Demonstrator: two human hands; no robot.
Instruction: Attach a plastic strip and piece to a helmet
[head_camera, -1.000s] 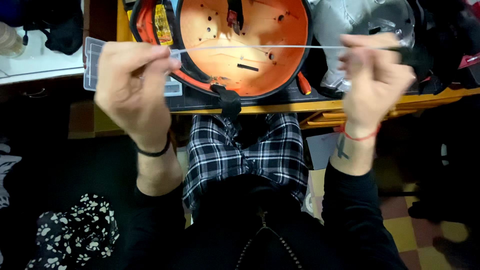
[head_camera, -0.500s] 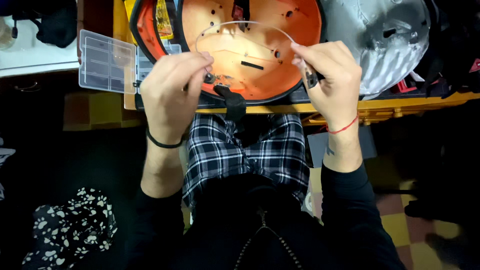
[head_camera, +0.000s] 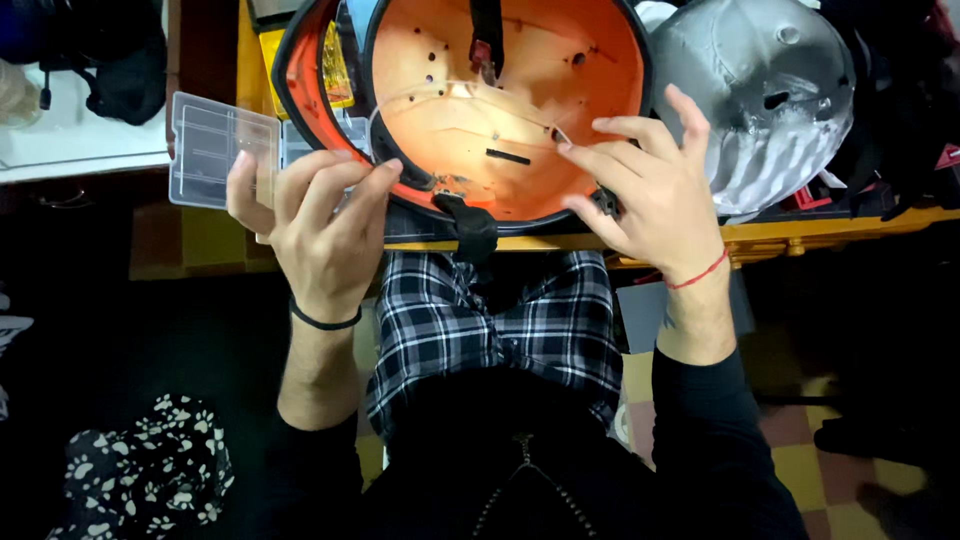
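Orange plastic fills the middle of the view: an upturned helmet shell (head_camera: 505, 110) is set on the far side of a yellow bench edge (head_camera: 800, 235), with its hollow facing up and a black strap (head_camera: 470, 225) hanging over the near rim. A thin clear strip (head_camera: 440, 92) is bent into an arc across the inside of the shell, so it's basically spanning from the left rim to the right part of the bowl. The left hand (head_camera: 320, 225) is curled at the left rim, thumb and forefinger pressed together on the strip's left end. The right hand (head_camera: 650, 185) is more spread out, fingers fanned, with the fingertips pinched at the strip's right end inside the shell; whether the shell itself is touched there can't be told.

A clear, flat compartment box (head_camera: 215, 145) is seen just left of the shell, partly behind the left hand. A yellow label (head_camera: 335, 65) with dark print is tucked at the shell's far left edge. A silver-grey shell (head_camera: 770, 100) lies just right of the orange one. A black band is worn on the left wrist, a red cord on the right.
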